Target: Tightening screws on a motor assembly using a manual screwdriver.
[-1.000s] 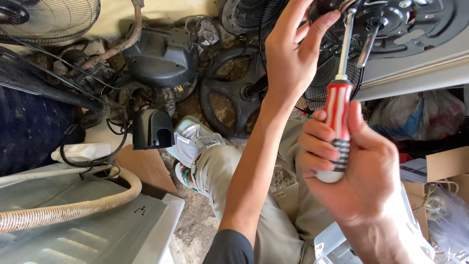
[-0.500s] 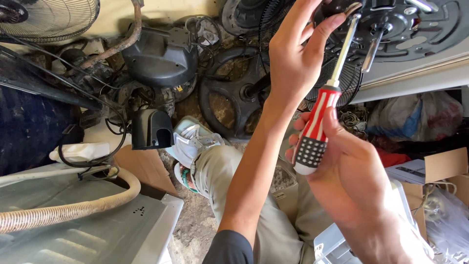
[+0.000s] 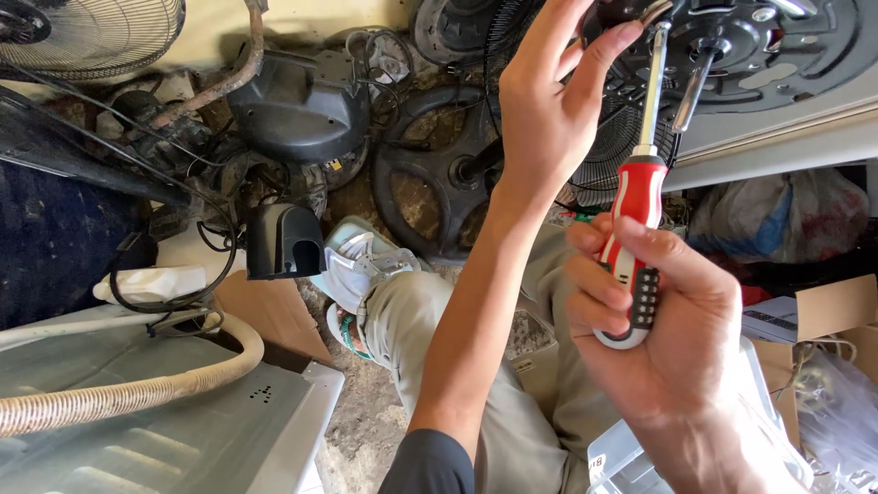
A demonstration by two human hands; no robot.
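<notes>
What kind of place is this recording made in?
Probably a small repair workshop for fans, cramped and cluttered. Fan grilles and black motor housings lie piled on the ground, a round fan base among them, and the right hand holds a red screwdriver up to a fan motor plate.

cluttered workshop floor [image 3: 366, 430], bare and dusty; cream wall [image 3: 302, 14] behind; grey metal casing [image 3: 183, 439] lower left; cardboard boxes [image 3: 837, 311] right; daylight.
</notes>
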